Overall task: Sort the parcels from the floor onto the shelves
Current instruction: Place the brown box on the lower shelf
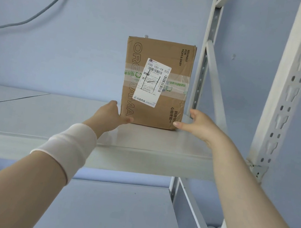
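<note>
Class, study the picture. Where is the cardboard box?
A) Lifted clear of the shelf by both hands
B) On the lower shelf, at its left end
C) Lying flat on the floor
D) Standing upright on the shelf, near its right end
D: the box stands upright with its base on the shelf, close to the right rear post.

Cardboard parcel (156, 83) printed "RELIABLE FOR MOM & BABY", shipping label (152, 83) "505 101-19 525"
</note>
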Available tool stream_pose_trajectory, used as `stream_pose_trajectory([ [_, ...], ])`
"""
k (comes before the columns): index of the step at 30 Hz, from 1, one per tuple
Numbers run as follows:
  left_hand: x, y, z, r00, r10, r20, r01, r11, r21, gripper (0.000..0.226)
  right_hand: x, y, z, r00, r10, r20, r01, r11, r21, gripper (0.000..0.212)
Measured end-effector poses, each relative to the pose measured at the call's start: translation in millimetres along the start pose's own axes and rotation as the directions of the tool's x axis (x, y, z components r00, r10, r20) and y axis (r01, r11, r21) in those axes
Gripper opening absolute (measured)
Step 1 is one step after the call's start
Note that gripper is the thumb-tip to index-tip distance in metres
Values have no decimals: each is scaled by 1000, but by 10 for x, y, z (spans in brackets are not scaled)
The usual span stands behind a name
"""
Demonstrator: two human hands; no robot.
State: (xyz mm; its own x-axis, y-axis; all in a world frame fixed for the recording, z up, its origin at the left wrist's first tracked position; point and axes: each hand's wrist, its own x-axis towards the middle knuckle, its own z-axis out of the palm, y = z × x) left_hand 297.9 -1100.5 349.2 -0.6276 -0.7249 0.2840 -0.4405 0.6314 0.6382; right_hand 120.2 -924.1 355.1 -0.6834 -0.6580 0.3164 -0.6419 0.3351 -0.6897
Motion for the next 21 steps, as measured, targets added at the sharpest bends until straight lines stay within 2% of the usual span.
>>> stream_pose_trajectory([
  [10, -845, 68, -240, 967, 256, -15, -256, 967, -9, 65, -1127, -366, 143, 991, -71, -112, 63, 995, -76, 72],
  [17, -1533, 12, -154, 905, 426, 13, -425, 899, 110, 58, -2002, -369, 380, 982, 7, -191, -21, 997, -68, 65],
  [21, -1920, 174, 54, 856, 509, 87, -515, 854, 74, 58, -2527, -203, 223, 958, 85, -273, -118, 987, -107, 62],
])
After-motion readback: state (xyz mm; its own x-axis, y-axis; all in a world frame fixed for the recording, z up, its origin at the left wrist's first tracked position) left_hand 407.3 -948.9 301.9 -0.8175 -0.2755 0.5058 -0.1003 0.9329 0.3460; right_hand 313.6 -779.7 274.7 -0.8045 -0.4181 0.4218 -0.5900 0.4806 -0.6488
